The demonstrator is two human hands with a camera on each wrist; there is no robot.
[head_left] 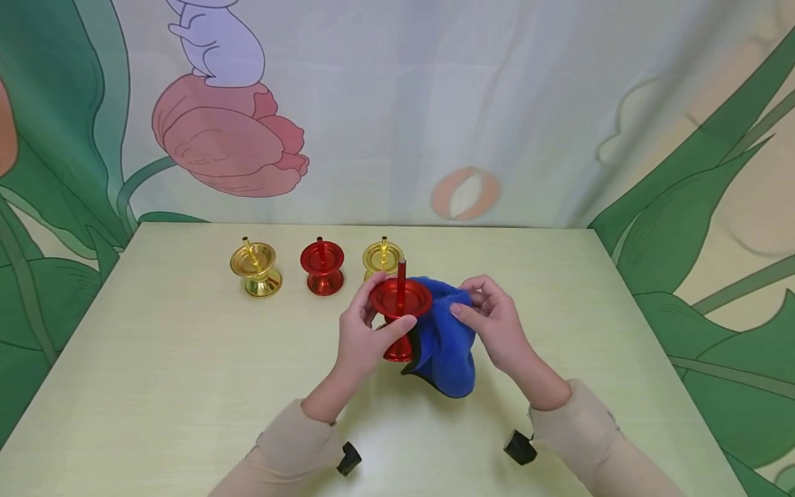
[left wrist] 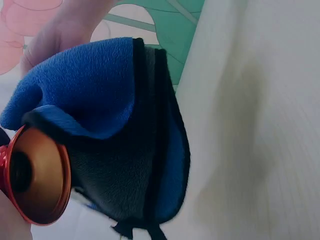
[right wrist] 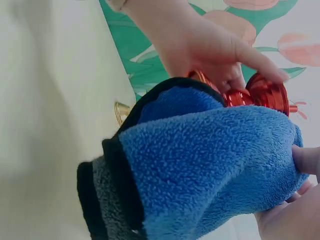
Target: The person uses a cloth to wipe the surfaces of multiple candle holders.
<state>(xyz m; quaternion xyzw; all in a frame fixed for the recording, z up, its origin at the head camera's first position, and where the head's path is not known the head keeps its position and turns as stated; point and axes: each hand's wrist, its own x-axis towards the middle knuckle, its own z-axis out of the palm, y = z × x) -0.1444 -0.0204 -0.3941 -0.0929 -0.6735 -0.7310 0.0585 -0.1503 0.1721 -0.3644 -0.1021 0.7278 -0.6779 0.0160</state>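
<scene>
My left hand [head_left: 359, 342] grips a red metal candle holder [head_left: 386, 298] by its stem, below the dish, and keeps it upright above the table. A pin rises from the middle of the dish. In the left wrist view, the hollow underside of its base [left wrist: 45, 172] shows. Thumb and fingers of my right hand [head_left: 504, 338] pinch a blue cloth [head_left: 448, 345] with dark edging and a grey reverse side. The cloth hangs down against the right side of the holder. In the right wrist view, the fluffy blue cloth [right wrist: 200, 155] covers part of the holder [right wrist: 270, 95].
Along the back of the table [head_left: 186, 386] stand a gold candle holder [head_left: 262, 283], a smaller red one [head_left: 324, 279] and another gold one [head_left: 379, 257], partly hidden behind my left hand. A printed curtain [head_left: 385, 124] hangs behind the table's far edge.
</scene>
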